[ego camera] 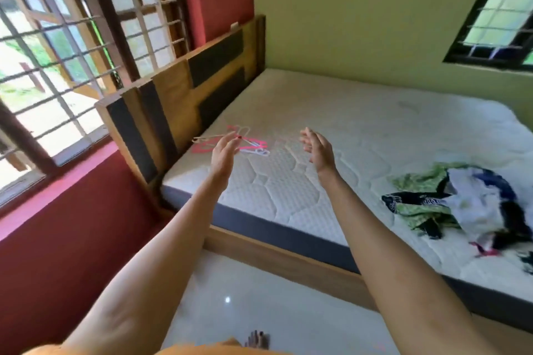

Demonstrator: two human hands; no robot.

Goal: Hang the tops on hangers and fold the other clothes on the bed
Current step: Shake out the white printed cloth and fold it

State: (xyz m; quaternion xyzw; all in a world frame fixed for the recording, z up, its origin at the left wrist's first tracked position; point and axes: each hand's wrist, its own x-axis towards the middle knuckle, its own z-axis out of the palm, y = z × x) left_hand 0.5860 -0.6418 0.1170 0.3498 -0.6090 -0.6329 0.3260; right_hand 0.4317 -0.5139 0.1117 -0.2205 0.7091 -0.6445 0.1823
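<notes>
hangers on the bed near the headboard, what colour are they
Mostly pink, with a white one and a pale one among the hangers, seen in the head view.

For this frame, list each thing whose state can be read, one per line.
Left hand: open, raised above the bed, holding nothing.
Right hand: open, raised, holding nothing.
Hangers: loose bunch lying on the mattress near the headboard, no clothes on them.
Clothes: unfolded heap on the mattress, apart from the hangers.
Mattress: bare, no sheet.
</notes>
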